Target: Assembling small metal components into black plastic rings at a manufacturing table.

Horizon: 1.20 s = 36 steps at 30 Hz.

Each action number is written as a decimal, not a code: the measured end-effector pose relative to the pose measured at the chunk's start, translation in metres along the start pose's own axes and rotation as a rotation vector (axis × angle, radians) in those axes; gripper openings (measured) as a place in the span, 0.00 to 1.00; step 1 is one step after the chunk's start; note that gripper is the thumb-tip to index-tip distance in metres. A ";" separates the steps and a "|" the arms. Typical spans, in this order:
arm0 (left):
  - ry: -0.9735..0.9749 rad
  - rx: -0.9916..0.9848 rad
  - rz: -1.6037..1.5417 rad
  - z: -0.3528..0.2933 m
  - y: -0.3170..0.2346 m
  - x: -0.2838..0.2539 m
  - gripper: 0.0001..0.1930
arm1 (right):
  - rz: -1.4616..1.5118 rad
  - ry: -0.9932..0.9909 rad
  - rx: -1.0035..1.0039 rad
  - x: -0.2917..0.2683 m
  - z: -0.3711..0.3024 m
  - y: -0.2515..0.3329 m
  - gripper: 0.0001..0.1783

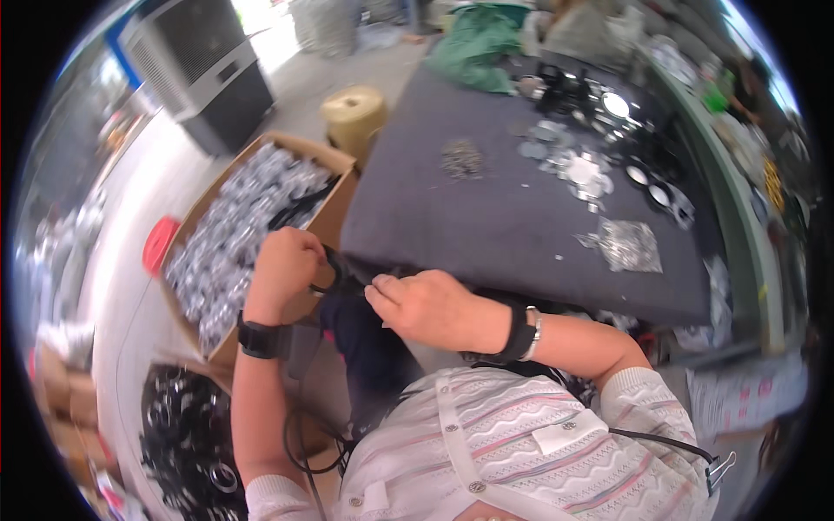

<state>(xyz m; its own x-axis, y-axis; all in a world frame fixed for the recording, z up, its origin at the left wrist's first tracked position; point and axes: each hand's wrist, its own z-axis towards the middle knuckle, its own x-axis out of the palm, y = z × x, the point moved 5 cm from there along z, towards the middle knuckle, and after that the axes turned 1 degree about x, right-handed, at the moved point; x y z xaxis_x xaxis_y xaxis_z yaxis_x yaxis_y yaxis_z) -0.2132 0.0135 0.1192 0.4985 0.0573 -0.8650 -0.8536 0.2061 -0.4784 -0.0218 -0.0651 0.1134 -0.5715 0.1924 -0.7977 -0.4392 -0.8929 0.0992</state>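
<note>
My left hand (288, 267) is closed around a black ring-shaped piece (327, 271), just off the near left corner of the table. Facing it, my right hand (427, 306) has thumb and fingers pinched together. Something dark seems to stretch between the two hands, but blur hides what the right fingertips grip. Beside my left hand stands a cardboard box (340, 201) filled with many small clear-wrapped pieces (228, 233). Some black pieces (300, 207) lie on top of them, near my left fingers.
A table with a dark grey cover (417, 208) bears a pile of small metal parts (462, 159), silvery discs (584, 171), a clear bag (630, 246) and black parts. A bag of black rings (187, 434) is at lower left. Beyond the box are a yellow roll (354, 117) and an air cooler (195, 74).
</note>
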 end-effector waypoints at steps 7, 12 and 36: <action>0.340 0.064 -0.247 0.051 -0.092 0.082 0.08 | -0.524 0.237 0.242 -0.014 -0.065 -0.058 0.05; 0.250 -0.042 -1.091 0.050 -0.117 0.139 0.25 | -0.074 -0.096 0.654 -0.030 -0.105 -0.095 0.08; 0.142 0.187 -1.320 0.054 -0.132 0.218 0.22 | -0.508 0.233 1.485 -0.103 -0.184 -0.277 0.14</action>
<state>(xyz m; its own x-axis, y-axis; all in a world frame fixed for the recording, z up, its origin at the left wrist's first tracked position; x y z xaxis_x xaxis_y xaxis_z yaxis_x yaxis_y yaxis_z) 0.0161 0.0516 0.0015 0.8981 -0.3857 0.2114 0.2901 0.1583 -0.9438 0.2859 0.0877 0.0583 -0.1072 0.1457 -0.9835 -0.8811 0.4443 0.1619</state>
